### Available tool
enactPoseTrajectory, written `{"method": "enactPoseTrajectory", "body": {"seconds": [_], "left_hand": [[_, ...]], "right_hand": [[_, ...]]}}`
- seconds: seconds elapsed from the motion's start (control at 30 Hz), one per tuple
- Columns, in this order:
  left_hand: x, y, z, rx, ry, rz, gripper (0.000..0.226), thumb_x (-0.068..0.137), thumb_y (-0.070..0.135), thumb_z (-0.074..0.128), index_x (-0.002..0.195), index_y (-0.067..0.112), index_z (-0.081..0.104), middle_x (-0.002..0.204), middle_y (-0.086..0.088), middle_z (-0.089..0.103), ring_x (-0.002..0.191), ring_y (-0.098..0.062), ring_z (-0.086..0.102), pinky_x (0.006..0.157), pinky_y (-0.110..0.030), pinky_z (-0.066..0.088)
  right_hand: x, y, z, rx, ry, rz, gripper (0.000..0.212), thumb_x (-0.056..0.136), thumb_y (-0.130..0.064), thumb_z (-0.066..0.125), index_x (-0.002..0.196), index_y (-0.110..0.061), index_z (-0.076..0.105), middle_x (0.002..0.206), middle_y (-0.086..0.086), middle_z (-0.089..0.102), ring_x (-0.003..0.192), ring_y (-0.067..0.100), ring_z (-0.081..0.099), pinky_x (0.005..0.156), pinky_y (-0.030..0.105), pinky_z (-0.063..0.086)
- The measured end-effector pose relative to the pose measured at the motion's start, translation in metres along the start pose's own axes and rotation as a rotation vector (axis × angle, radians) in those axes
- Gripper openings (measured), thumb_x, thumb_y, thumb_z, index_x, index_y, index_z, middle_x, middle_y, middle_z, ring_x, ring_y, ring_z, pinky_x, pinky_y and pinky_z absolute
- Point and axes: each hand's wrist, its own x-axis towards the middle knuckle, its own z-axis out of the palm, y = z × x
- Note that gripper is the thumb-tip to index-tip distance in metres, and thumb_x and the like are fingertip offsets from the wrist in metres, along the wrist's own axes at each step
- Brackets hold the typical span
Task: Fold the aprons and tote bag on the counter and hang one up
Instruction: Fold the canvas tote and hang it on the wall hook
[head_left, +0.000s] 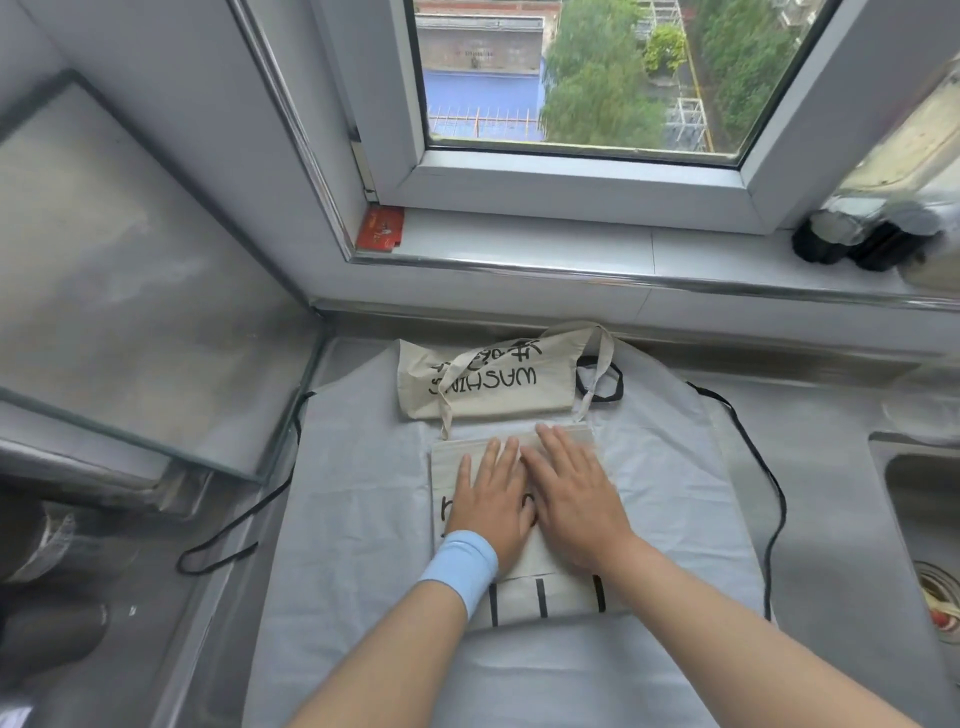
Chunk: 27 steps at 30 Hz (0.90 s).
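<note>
one sink right of white apron

Steel counter under the window: white apron spread flat across the middle, black ties trailing left and right.

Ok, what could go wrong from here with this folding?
A strap of the tote bag reaches the folded cream cloth pressed under your left hand and right hand; it may get caught in the next fold. The black tie of the white apron trails near the sink and might slip in.
</note>
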Motion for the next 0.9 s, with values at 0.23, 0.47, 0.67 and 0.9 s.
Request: {"method": "enactPoseTrajectory", "body": {"seconds": [0.23,0.47,0.67,0.9], "left_hand": [[-0.026,-0.048,0.006,0.084,0.026,-0.035,0.080,0.083,0.062,0.000,0.154,0.024,-0.001,0.160,0.000,-0.016,0.145,-0.017,-0.020,0.116,-0.045,-0.012],[-0.050,-0.023,-0.012,-0.024,0.125,-0.007,0.048,0.088,0.021,0.055,0.134,0.029,0.045,0.138,-0.001,0.043,0.126,-0.027,0.043,0.101,-0.036,0.034],[-0.082,-0.011,-0.011,0.011,-0.003,0.061,0.050,0.080,0.064,0.046,0.113,0.027,0.049,0.117,0.002,0.046,0.110,-0.023,0.042,0.095,-0.039,0.037],[-0.099,-0.016,-0.012,0.002,-0.109,0.138,0.080,0.056,0.054,0.067,0.126,0.025,0.039,0.124,0.002,0.038,0.114,-0.023,0.036,0.100,-0.035,0.038]], "right_hand": [[-0.021,0.029,0.005,-0.118,-0.182,-0.005,0.070,0.097,-0.059,0.021,0.157,-0.024,0.013,0.165,0.007,0.000,0.152,0.023,-0.006,0.120,0.044,0.000],[-0.034,0.010,-0.011,-0.145,-0.041,-0.191,0.050,0.088,-0.029,0.051,0.137,-0.018,0.049,0.149,0.016,0.040,0.132,0.037,0.042,0.103,0.047,0.038],[-0.072,0.008,-0.036,-0.100,-0.239,-0.397,0.068,0.075,-0.067,0.051,0.130,-0.028,0.048,0.130,0.002,0.048,0.115,0.023,0.047,0.092,0.038,0.041],[-0.080,0.008,-0.042,-0.161,-0.316,-0.384,0.038,0.080,-0.036,0.040,0.109,-0.018,0.057,0.133,0.002,0.055,0.114,0.026,0.056,0.081,0.040,0.052]]}}
